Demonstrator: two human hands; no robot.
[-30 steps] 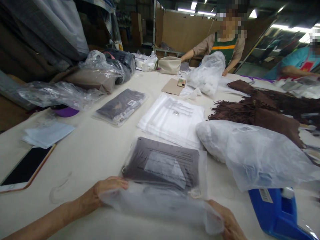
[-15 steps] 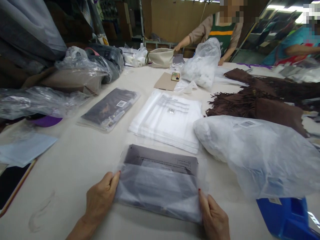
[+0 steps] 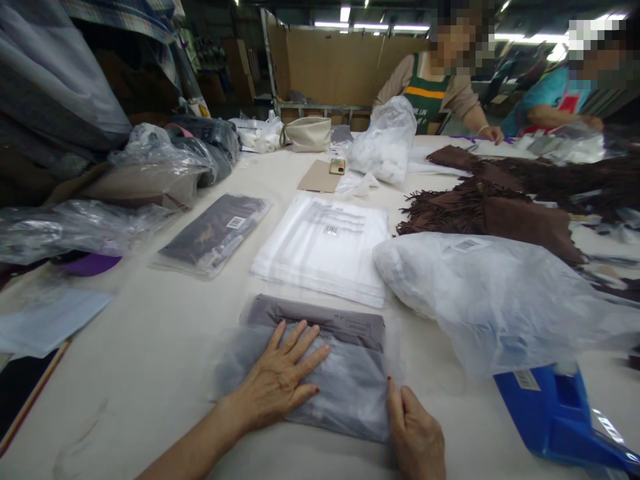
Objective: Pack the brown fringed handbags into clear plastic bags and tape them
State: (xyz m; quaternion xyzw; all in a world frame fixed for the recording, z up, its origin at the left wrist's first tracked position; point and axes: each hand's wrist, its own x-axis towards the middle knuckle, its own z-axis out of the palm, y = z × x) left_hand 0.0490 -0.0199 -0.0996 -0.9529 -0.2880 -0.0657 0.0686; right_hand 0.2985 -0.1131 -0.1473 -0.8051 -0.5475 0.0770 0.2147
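In the head view, your left hand (image 3: 280, 380) lay flat and open, fingers spread, pressing down on the bag (image 3: 320, 373). Your right hand (image 3: 415, 437) pinched the bag's near right corner between thumb and fingers. The bag lay on the table (image 3: 165, 333) straight in front of you, under your left palm and to the left of your right thumb.

It was likely light, soft and slippery: thin film over folded cloth, apt to slide on the tabletop and crumple if grabbed mid-panel. The edges and corners looked the safest places to hold, with a flat palm to pin it.

The bag was clear, slightly frosted plastic, its near half folded over a flat dark grey garment with a printed panel. Beyond your fingertips lay a white stack (image 3: 325, 247); just right of your right hand, a blue dispenser (image 3: 555, 420).
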